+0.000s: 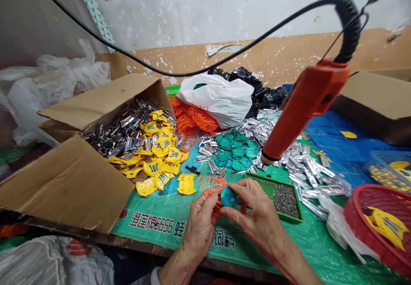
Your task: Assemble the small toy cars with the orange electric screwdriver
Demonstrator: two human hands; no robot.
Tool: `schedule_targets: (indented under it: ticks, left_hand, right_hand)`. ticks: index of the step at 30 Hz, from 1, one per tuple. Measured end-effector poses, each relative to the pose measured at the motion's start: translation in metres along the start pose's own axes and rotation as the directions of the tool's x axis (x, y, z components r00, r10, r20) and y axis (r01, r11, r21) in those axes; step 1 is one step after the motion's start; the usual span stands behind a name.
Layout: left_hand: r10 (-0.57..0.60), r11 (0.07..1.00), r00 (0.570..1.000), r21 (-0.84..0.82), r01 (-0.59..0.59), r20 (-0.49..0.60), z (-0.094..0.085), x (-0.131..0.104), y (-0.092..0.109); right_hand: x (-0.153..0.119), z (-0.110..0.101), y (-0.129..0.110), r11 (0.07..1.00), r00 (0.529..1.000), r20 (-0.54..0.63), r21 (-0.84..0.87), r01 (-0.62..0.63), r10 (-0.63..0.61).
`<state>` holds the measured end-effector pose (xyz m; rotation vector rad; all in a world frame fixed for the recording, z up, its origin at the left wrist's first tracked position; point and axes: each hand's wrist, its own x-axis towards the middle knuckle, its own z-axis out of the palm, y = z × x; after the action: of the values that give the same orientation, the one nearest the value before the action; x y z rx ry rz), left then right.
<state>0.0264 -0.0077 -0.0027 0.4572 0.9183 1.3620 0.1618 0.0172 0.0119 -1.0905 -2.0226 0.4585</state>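
Note:
My left hand (199, 223) is closed on an orange plastic part (219, 208), mostly hidden by the fingers. My right hand (261, 214) pinches a small teal plastic piece (228, 197) between thumb and fingers, up against that orange part. Thin orange lattice frames (210, 183) lie just beyond my left fingertips. Past both hands sits a pile of teal pieces (236, 148). Beside my right hand a green tray (298, 216) holds many small dark screws (285, 199). A yellow printed plastic shell (186, 184) rests left of the hands.
An orange-red power screwdriver (305, 109) hangs from a black cable above the table. On the left, an open cardboard box (64, 182) spills silver parts and yellow shells (165, 148). Silver strips (308, 169) and a red basket (359, 220) are at right; a white bag (221, 98) stands behind.

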Motion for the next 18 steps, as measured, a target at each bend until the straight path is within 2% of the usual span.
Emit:
schedule_targets:
  ticks: [3,7,10,15,18]
  left_hand:
    - [-0.011,1.000,1.000,-0.014,0.011,0.004,0.000,0.000,-0.001]
    - [-0.020,0.999,0.999,-0.043,0.018,-0.047,0.001,0.000,-0.002]
    - [-0.020,0.999,0.998,-0.048,0.017,-0.066,0.001,0.000,-0.003]
    - [-0.015,0.997,0.999,-0.072,0.013,-0.029,0.003,0.000,-0.003]
    - [-0.018,0.996,0.998,-0.090,0.013,-0.062,0.005,-0.001,-0.004]
  right_hand:
    - [-0.002,0.003,0.001,0.999,1.000,0.000,-0.031,0.009,-0.009]
    - [-0.006,0.009,0.003,0.999,1.000,-0.014,-0.053,-0.007,0.006]
    - [-0.007,0.011,0.002,0.997,0.999,-0.023,-0.061,-0.040,0.038]
    - [-0.004,0.010,-0.001,0.993,0.993,0.010,-0.011,-0.119,0.119]
    - [-0.004,0.011,-0.001,0.989,0.990,0.019,-0.051,-0.140,0.141]
